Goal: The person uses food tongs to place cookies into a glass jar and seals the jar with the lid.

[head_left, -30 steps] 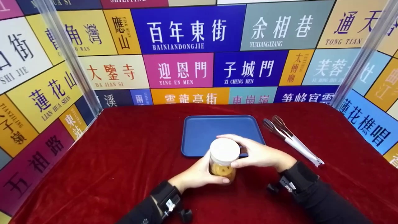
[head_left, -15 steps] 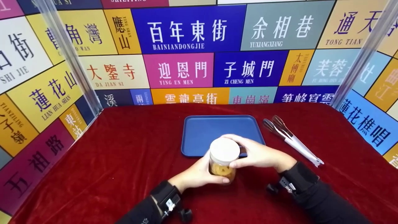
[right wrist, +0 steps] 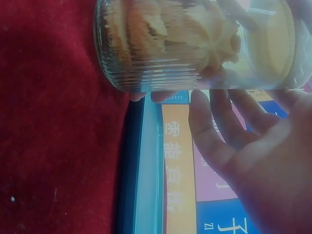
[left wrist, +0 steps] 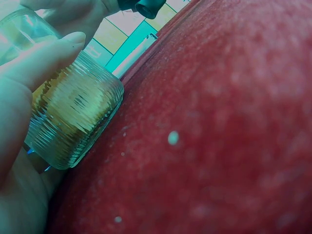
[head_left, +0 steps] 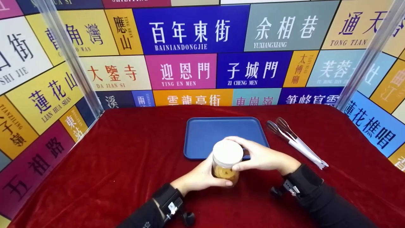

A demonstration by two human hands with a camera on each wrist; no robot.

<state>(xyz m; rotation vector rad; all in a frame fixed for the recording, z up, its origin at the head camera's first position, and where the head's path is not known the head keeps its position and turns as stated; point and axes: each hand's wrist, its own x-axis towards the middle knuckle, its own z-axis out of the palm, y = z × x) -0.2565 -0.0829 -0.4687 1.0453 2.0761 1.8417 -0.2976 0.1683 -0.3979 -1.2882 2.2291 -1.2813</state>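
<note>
A clear ribbed glass jar [head_left: 225, 172] with a pale round lid [head_left: 227, 153] stands close in front of the blue tray. Golden-brown pieces, like cookies, show through its glass in the right wrist view. My left hand [head_left: 197, 177] grips the jar's body, its thumb [left wrist: 53, 56] across the front. At the top, my right hand [head_left: 261, 156] holds the lid's rim, with the thumb in front and the fingers behind. The jar's base is at or just above the red cloth; whether it touches cannot be told. My left fingers are mostly hidden behind the jar.
The blue tray [head_left: 202, 136] lies flat just beyond the jar. To its right rest tongs [head_left: 295, 142] with white handles and dark slotted heads. Red cloth [head_left: 126, 177] covers the table, and panels with coloured street-name signs [head_left: 190, 31] rise behind it.
The right hand's fingers and thumb have shifted slightly around the lid, the fingers rightward at the back and the thumb leftward in front. The left hand and jar stay in place.
</note>
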